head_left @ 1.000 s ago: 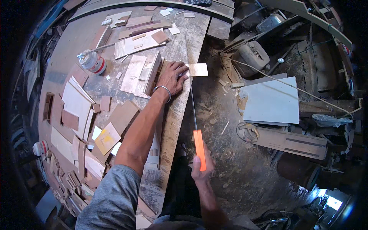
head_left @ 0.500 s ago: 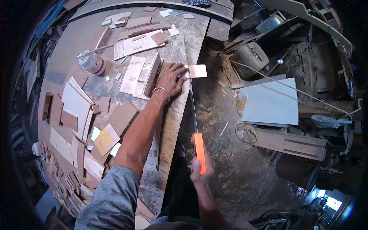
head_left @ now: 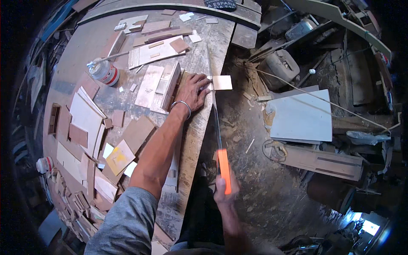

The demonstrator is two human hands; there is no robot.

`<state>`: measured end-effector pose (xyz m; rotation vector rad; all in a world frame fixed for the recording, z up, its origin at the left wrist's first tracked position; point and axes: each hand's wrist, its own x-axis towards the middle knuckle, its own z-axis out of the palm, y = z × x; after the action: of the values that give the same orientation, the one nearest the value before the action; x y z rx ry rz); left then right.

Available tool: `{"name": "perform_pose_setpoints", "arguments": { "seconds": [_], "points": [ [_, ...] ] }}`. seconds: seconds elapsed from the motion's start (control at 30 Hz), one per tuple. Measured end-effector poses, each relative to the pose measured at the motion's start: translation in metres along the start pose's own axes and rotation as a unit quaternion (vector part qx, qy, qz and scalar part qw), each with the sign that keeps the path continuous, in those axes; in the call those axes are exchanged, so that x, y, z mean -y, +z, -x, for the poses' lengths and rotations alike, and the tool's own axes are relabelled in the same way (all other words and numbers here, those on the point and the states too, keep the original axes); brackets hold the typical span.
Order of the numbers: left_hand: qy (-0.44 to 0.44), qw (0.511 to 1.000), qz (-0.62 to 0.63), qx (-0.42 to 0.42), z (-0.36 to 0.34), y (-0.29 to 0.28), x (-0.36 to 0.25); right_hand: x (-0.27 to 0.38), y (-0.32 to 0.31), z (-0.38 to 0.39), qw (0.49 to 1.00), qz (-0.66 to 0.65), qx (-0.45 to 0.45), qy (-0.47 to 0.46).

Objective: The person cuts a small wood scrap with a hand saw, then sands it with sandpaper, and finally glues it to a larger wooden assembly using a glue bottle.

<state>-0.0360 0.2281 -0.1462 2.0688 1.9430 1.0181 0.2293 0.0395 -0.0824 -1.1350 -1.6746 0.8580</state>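
Here, nearest the viewer, the right hand (head_left: 225,193) is closed around the orange handle (head_left: 224,170) of one handsaw. Its thin blade (head_left: 216,123) runs away from the handle along the right edge of the bench (head_left: 195,140), out over the dirt floor (head_left: 255,178).

Compared with the views half a second and one second ago, the handle sits at almost the same spot, shifted only slightly. The stroke is therefore short, and no offcut has dropped.

Farther along, the left hand (head_left: 193,90) lies flat and spread, palm down, gripping nothing. It presses on a stack of thin boards at the bench edge, exactly as before. One metal bangle (head_left: 182,104) circles its wrist.

Just right of the fingertips, one small pale wooden square (head_left: 222,82) overhangs the bench edge beside the far end of the blade. Whether the teeth touch it cannot be told.

Counts:
- Saws: one.
- Overhanging squares: one.
- White containers on the bench: two, being a red-banded one (head_left: 105,72) far left and a smaller one (head_left: 43,164) at the left rim.
- Yellow-stained scraps (head_left: 119,157): one.
- Veneer and plywood offcuts: too many to count.

On the floor to the right lies one white panel (head_left: 302,115).
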Motion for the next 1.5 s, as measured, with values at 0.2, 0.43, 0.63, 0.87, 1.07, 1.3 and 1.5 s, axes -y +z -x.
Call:
{"name": "perform_pose_setpoints", "arguments": {
  "seconds": [0.2, 0.43, 0.63, 0.87, 1.07, 1.3, 1.5],
  "points": [
    [-0.001, 0.999, 0.033, -0.009, 0.004, 0.001, -0.003, 0.001, -0.002, -0.008, 0.997, 0.001, 0.052, 0.055],
    [-0.004, 1.000, 0.018, -0.010, 0.005, -0.002, -0.003, 0.006, 0.009, -0.028, 0.999, -0.037, 0.016, -0.010],
    [-0.010, 0.999, 0.040, -0.020, -0.002, 0.000, 0.001, -0.002, 0.016, -0.048, 0.991, 0.017, 0.089, 0.096],
    [-0.036, 0.997, 0.027, -0.057, -0.008, 0.003, 0.001, -0.015, -0.008, -0.019, 0.993, 0.015, 0.062, 0.101],
    [-0.029, 0.998, 0.022, -0.052, 0.000, 0.012, 0.007, -0.010, -0.021, 0.007, 0.990, -0.021, 0.051, 0.128],
    [-0.014, 0.998, -0.009, -0.058, -0.009, 0.002, 0.000, -0.001, -0.047, 0.011, 0.992, -0.046, 0.071, 0.092],
    [-0.019, 0.998, -0.011, -0.051, -0.006, 0.006, -0.001, -0.037, -0.025, -0.006, 0.994, -0.014, 0.082, 0.074]
  ]
}}
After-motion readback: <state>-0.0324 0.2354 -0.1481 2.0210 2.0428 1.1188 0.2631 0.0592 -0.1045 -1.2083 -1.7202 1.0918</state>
